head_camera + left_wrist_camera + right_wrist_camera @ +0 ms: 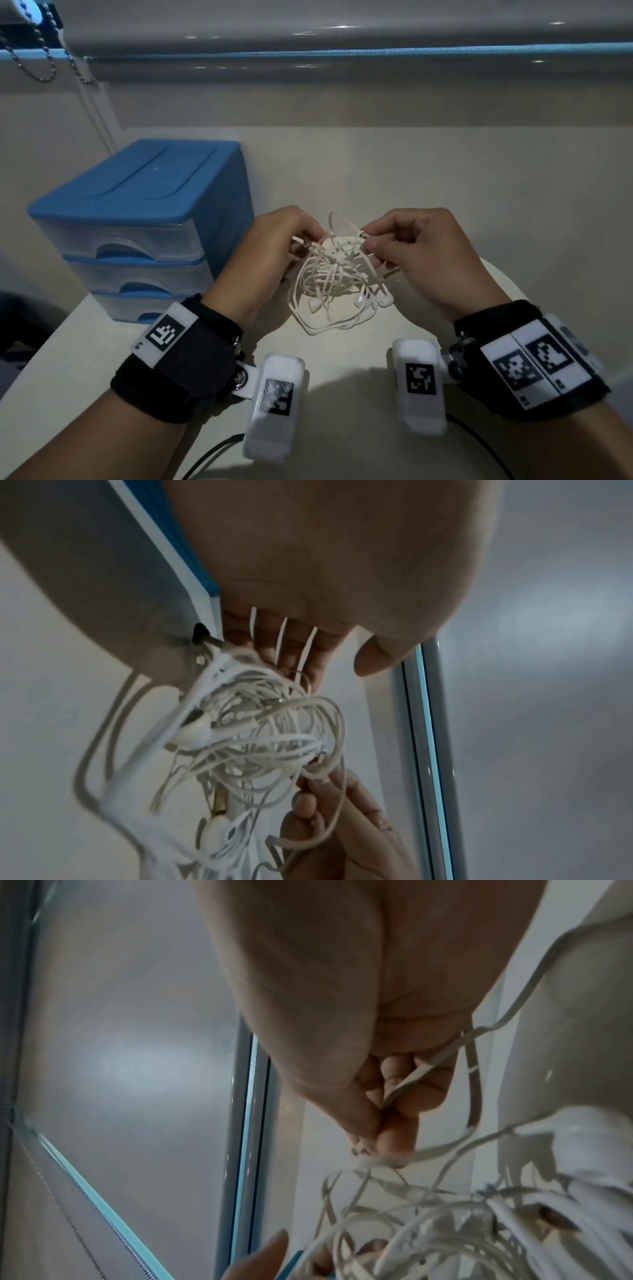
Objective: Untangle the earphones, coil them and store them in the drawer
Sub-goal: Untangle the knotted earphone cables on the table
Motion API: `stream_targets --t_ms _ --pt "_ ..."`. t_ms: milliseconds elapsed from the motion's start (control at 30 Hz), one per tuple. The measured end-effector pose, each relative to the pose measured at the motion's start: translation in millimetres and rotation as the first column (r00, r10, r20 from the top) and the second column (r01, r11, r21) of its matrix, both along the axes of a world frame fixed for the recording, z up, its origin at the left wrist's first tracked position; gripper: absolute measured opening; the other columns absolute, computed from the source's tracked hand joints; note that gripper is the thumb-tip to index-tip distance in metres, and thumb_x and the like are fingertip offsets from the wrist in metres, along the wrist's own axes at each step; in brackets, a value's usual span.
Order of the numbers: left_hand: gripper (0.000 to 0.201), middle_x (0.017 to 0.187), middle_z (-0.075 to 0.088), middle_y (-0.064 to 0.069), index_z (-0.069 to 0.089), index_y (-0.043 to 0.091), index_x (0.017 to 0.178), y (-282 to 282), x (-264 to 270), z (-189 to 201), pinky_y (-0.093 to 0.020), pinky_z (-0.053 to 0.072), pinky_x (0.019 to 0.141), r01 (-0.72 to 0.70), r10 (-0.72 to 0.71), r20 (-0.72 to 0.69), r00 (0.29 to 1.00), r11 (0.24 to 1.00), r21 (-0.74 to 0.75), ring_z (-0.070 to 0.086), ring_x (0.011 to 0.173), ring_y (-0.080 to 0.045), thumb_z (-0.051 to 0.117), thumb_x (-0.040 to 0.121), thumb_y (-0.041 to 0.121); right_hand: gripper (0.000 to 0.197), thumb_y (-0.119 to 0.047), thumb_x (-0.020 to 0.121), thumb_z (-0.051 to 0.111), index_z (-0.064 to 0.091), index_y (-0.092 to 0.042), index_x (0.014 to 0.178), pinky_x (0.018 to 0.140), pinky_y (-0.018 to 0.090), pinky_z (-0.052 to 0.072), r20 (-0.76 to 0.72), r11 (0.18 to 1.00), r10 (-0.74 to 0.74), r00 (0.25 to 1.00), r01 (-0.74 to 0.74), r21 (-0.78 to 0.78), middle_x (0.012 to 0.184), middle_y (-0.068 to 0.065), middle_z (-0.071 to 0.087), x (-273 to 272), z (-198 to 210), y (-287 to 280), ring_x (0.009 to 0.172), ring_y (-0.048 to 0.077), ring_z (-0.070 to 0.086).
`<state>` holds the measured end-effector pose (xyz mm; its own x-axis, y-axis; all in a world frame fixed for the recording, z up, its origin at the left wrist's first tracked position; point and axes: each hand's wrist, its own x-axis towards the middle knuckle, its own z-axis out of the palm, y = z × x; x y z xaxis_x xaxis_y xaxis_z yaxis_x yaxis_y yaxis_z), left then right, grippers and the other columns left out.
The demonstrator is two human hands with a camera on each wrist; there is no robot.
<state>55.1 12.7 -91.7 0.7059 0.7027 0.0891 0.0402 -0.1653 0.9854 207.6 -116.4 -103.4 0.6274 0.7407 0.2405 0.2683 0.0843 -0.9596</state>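
From the head camera, a knotted bundle of white earphones [334, 277] hangs between the two hands above a pale table [445, 192]. The lowest loops and earbuds reach down close to the tabletop; whether they touch it cannot be told. The left hand [270, 253] has its fingers curled into the left side of the bundle, gripping several strands. The right hand [421, 250] pinches a strand at the upper right of the tangle between thumb and forefinger. A blue drawer unit [137, 219] with translucent drawers, all closed, stands on the table to the left of the hands.

The left wrist camera shows three cable strands running across the left hand's curled fingers [291, 653], with the tangle hanging below them.

In the right wrist camera, the right hand's thumb and fingertips [397, 1134] are closed on a flat white strand, the rest of the bundle lying blurred beneath.
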Motion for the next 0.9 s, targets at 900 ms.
stream_targets --t_ms 900 --pt "0.027 0.069 0.057 0.001 0.068 0.028 0.097 1 3 -10 -0.03 0.038 0.063 0.09 -0.058 -0.171 0.984 0.978 0.187 0.047 0.066 -0.021 0.046 0.104 0.015 0.026 -0.017 0.106 0.047 0.058 -0.021 0.083 0.061 0.027 0.034 -0.323 0.89 0.001 0.946 0.147 0.431 0.063 -0.003 0.046 6 17 0 0.061 0.013 0.041"
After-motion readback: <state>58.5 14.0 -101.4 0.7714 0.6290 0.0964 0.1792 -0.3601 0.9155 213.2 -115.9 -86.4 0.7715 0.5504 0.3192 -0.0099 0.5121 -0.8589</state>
